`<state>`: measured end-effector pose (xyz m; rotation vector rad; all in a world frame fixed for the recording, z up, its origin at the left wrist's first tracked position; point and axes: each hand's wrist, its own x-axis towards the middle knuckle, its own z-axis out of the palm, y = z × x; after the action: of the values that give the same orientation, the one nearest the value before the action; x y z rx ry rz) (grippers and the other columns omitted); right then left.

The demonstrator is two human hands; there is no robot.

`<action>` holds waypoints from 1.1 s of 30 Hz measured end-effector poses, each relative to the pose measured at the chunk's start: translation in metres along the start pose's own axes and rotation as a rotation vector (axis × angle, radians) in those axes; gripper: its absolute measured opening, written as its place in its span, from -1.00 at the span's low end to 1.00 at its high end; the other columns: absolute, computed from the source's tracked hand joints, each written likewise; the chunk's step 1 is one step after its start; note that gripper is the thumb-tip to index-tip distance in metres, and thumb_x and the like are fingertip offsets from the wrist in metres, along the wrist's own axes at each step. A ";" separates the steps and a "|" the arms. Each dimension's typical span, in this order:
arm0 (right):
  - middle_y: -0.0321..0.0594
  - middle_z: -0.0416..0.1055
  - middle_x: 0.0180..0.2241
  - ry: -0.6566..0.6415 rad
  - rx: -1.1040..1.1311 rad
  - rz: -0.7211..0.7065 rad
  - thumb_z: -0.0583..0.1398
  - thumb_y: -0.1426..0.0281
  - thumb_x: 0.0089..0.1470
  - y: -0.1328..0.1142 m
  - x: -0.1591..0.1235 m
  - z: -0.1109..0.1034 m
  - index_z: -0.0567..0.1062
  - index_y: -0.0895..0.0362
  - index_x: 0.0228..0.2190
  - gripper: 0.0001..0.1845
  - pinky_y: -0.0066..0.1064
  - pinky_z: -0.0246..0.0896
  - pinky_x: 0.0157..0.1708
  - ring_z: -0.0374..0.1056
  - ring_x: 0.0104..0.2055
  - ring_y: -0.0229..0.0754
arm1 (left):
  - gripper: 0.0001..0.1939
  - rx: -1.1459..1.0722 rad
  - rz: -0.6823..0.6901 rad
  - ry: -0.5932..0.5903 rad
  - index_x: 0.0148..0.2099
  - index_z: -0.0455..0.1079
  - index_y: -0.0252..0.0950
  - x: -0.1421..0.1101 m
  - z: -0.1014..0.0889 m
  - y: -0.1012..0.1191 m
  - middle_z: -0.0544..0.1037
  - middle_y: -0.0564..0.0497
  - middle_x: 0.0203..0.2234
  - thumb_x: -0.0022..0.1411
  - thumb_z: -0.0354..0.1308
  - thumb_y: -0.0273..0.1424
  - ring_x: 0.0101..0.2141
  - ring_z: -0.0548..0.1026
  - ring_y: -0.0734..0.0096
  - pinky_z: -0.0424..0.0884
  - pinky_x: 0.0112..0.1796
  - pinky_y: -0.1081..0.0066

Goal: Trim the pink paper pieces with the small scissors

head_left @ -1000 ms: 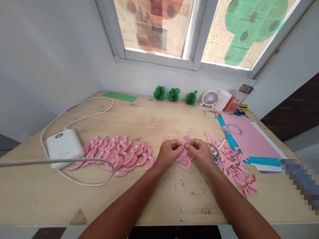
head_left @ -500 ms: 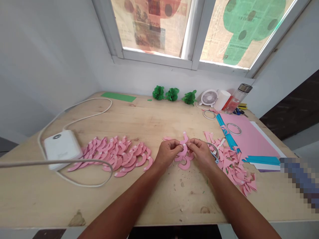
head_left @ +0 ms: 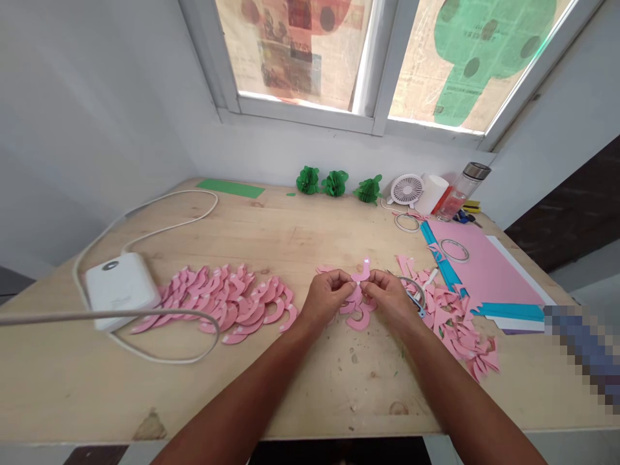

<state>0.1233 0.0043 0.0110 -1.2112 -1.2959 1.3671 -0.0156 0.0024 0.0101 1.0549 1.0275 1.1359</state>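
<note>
My left hand [head_left: 328,298] and my right hand [head_left: 390,296] meet at the middle of the wooden table [head_left: 300,239], both pinching one curved pink paper piece [head_left: 361,274] that sticks up between the fingertips. A few more pink curved pieces [head_left: 359,316] lie right under my hands. To the left, several pink curved pieces with white tape tabs [head_left: 232,300] lie in overlapping rows. Pink paper scraps [head_left: 460,326] are heaped to the right, with scissors [head_left: 417,298] partly hidden behind my right hand.
A white power bank [head_left: 121,289] with a looping cable [head_left: 145,216] sits at the left. Three green paper balls [head_left: 335,183], a small white fan [head_left: 407,190] and a bottle [head_left: 462,191] stand at the back. Tape rolls [head_left: 455,250] and pink, blue and white sheets [head_left: 479,271] lie at right.
The pink piece between my fingertips has turned and sits slightly lower; both hands stay in the same spot, working it with small finger movements.
</note>
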 end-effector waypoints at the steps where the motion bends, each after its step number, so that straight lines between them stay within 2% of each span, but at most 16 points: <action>1: -0.40 0.20 -0.64 -0.007 0.001 0.003 0.21 0.30 -0.14 -0.001 0.000 0.000 0.37 0.17 -0.56 -0.81 -0.51 -0.10 -0.59 0.04 -0.60 -0.39 | -0.85 0.000 0.004 -0.002 -0.54 0.34 -0.37 0.000 0.000 0.000 0.31 0.13 -0.70 -0.14 0.19 -0.38 -0.65 0.24 0.61 0.20 -0.59 0.56; 7: -0.42 0.19 -0.66 0.005 -0.025 0.018 0.21 0.26 -0.14 -0.003 -0.001 0.000 0.36 0.17 -0.55 -0.78 -0.51 -0.10 -0.60 0.04 -0.62 -0.39 | -0.85 -0.010 0.005 -0.040 -0.55 0.33 -0.38 -0.001 0.000 0.002 0.31 0.13 -0.69 -0.12 0.19 -0.39 -0.64 0.25 0.62 0.20 -0.58 0.57; 12: -0.40 0.23 -0.67 0.052 -0.051 -0.007 0.19 0.26 -0.13 -0.007 -0.002 -0.001 0.34 0.16 -0.59 -0.78 -0.49 -0.02 -0.58 0.10 -0.62 -0.35 | -0.85 0.016 -0.038 -0.095 -0.51 0.36 -0.37 -0.003 -0.001 0.005 0.41 0.06 -0.61 -0.08 0.18 -0.36 -0.60 0.35 0.56 0.29 -0.53 0.53; 16: -0.41 0.22 -0.68 0.067 -0.031 -0.024 0.18 0.28 -0.12 -0.010 -0.003 -0.003 0.32 0.15 -0.62 -0.79 -0.48 0.00 -0.57 0.12 -0.63 -0.35 | -0.86 0.063 -0.068 -0.136 -0.51 0.35 -0.36 -0.004 -0.001 0.005 0.44 0.04 -0.66 -0.05 0.15 -0.37 -0.63 0.37 0.54 0.27 -0.57 0.53; 28: -0.39 0.21 -0.67 0.066 -0.087 -0.029 0.17 0.22 -0.11 -0.007 -0.001 -0.004 0.34 0.15 -0.60 -0.75 -0.48 -0.01 -0.58 0.10 -0.62 -0.34 | -0.87 0.069 -0.089 -0.118 -0.50 0.35 -0.36 -0.004 0.000 0.006 0.43 0.06 -0.70 -0.06 0.15 -0.38 -0.67 0.35 0.55 0.23 -0.61 0.55; 30: -0.35 0.26 -0.63 0.101 -0.136 -0.057 0.16 0.21 -0.11 -0.009 0.001 -0.010 0.37 0.15 -0.59 -0.75 -0.48 0.03 -0.56 0.14 -0.58 -0.32 | -0.85 0.045 -0.099 -0.076 -0.50 0.34 -0.36 -0.003 -0.001 0.005 0.42 0.07 -0.72 -0.06 0.17 -0.36 -0.68 0.34 0.55 0.22 -0.63 0.55; 33: -0.30 0.34 -0.56 0.281 -0.249 -0.141 0.14 0.23 -0.11 -0.012 0.007 -0.027 0.43 0.15 -0.55 -0.77 -0.47 0.06 -0.49 0.20 -0.51 -0.28 | -0.83 -0.012 -0.107 -0.024 -0.49 0.33 -0.36 0.000 -0.002 0.003 0.40 0.07 -0.73 -0.08 0.19 -0.34 -0.69 0.32 0.56 0.19 -0.65 0.55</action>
<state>0.1487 0.0163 0.0224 -1.3943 -1.3469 0.9164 -0.0181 0.0026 0.0122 0.9899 1.0443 1.0390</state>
